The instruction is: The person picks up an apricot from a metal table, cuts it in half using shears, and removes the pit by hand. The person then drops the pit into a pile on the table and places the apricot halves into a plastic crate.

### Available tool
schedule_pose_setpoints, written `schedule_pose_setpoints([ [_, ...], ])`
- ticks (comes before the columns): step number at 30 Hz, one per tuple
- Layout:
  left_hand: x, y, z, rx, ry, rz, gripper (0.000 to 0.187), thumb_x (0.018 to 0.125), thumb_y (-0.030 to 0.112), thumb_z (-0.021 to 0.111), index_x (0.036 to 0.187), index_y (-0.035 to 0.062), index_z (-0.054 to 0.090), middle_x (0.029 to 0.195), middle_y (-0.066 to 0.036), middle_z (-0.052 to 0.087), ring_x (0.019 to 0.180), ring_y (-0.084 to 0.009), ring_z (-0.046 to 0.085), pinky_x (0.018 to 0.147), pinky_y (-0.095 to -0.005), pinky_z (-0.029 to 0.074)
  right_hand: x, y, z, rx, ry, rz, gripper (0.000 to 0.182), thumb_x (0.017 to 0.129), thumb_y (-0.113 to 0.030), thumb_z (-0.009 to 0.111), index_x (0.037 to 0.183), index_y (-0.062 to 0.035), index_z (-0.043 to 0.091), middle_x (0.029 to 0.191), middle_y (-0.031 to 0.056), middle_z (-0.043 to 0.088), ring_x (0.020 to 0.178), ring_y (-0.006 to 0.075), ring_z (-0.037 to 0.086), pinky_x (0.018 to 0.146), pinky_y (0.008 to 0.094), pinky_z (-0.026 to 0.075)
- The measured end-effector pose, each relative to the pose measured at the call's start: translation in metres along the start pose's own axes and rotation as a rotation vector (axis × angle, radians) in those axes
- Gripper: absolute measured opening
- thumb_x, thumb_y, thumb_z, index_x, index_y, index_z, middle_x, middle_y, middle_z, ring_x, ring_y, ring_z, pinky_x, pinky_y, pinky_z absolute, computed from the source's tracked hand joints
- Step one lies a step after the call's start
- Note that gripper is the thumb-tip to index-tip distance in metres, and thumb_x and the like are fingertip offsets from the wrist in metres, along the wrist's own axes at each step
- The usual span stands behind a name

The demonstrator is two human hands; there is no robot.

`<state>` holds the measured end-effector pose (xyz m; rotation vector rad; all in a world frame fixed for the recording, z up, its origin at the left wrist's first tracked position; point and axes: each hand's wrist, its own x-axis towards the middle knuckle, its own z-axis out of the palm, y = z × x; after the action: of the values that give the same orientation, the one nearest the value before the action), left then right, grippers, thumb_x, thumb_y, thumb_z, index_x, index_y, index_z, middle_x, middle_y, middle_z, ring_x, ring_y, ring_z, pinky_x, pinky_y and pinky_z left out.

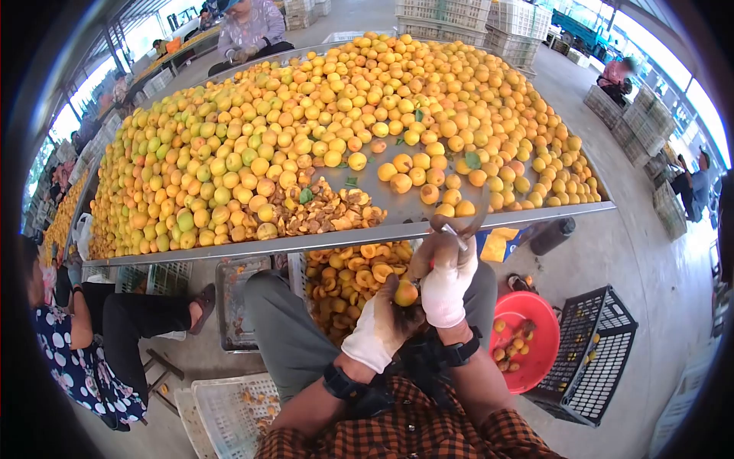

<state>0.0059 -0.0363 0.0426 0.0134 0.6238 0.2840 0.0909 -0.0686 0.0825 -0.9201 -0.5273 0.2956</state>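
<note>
My left hand (380,327), in a stained white glove, is closed around a yellow-orange apricot (406,293) above my lap. My right hand (445,277), also gloved, is raised just to the right of the fruit, with its fingers wrapped round a small curved knife (483,213) whose blade points upward. Below my hands, between my knees, a crate holds halved apricots (336,287). In front of me, the metal table (367,239) is heaped with whole apricots (321,115). A pile of apricot pits and scraps (329,212) lies near its front edge.
A red basin (547,321) with some fruit and a black plastic crate (612,344) stand on the floor at right. A metal tray (224,306) and a white crate (206,398) are at left. A co-worker (84,352) sits at left; others work farther off near stacked crates (516,34).
</note>
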Motion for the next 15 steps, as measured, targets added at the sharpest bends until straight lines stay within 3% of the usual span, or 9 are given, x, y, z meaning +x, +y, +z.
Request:
schedule_pose_setpoints([
  [3,-0.001,-0.003,0.006,-0.011,0.089,0.059,0.039,0.098,0.039,0.043,0.108,0.0016,0.047,0.092,-0.011,0.056,0.074,-0.0204,0.059,0.059,-0.0318,0.054,-0.001,0.001,0.0,0.039,-0.047,0.082,0.05,0.088,-0.039,0.064,0.116,0.0001,0.051,0.075,-0.003,0.052,0.055,0.0034,0.045,0.046,0.0183,0.034],
  [5,0.004,0.0,0.0,-0.062,0.069,-0.007,0.039,0.098,0.039,0.044,0.111,0.0023,0.045,0.093,-0.011,0.055,0.073,-0.0202,0.057,0.062,-0.0321,0.055,0.002,0.011,-0.003,-0.018,-0.03,0.023,0.045,0.09,-0.037,0.061,0.115,-0.0008,0.05,0.068,-0.0027,0.05,0.049,0.004,0.042,0.042,0.0196,0.033],
  [7,0.005,0.004,-0.009,-0.111,0.026,-0.041,0.038,0.098,0.038,0.044,0.111,0.0025,0.046,0.092,-0.011,0.055,0.073,-0.0202,0.057,0.062,-0.0318,0.055,0.006,0.01,-0.001,0.085,0.042,0.212,0.036,0.094,-0.034,0.055,0.109,-0.002,0.05,0.058,-0.0024,0.044,0.041,0.0058,0.036,0.038,0.0221,0.03],
  [9,0.009,0.005,-0.022,-0.158,-0.016,-0.075,0.036,0.098,0.037,0.044,0.11,0.0027,0.047,0.091,-0.011,0.055,0.073,-0.0202,0.057,0.063,-0.0316,0.055,0.009,0.011,-0.001,0.168,0.049,0.268,0.033,0.096,-0.035,0.052,0.107,-0.0033,0.051,0.054,-0.002,0.041,0.038,0.0072,0.033,0.037,0.0235,0.029],
  [11,0.016,0.006,-0.035,-0.088,-0.095,-0.034,0.035,0.099,0.034,0.041,0.116,0.004,0.048,0.102,-0.01,0.056,0.081,-0.0227,0.057,0.072,-0.0337,0.051,0.013,0.014,-0.003,0.252,0.054,0.323,0.032,0.097,-0.036,0.049,0.104,-0.0046,0.051,0.051,-0.0015,0.038,0.036,0.0086,0.031,0.035,0.0249,0.028],
  [13,0.012,0.011,-0.03,0.092,-0.161,0.002,0.032,0.099,0.03,0.043,0.115,0.0032,0.048,0.102,-0.01,0.056,0.082,-0.023,0.058,0.072,-0.0341,0.051,0.02,0.022,-0.013,0.46,-0.009,0.462,0.036,0.097,-0.041,0.045,0.105,-0.0071,0.052,0.051,-0.0021,0.036,0.035,0.0093,0.028,0.035,0.0259,0.025],
  [15,0.006,0.019,-0.018,0.274,-0.235,0.045,0.029,0.098,0.027,0.045,0.114,0.0023,0.049,0.101,-0.01,0.056,0.083,-0.0233,0.058,0.072,-0.0345,0.051,0.033,0.023,-0.025,0.629,0.061,0.648,0.037,0.097,-0.044,0.043,0.107,-0.0089,0.053,0.051,-0.0027,0.034,0.034,0.0089,0.025,0.035,0.0263,0.022],
])
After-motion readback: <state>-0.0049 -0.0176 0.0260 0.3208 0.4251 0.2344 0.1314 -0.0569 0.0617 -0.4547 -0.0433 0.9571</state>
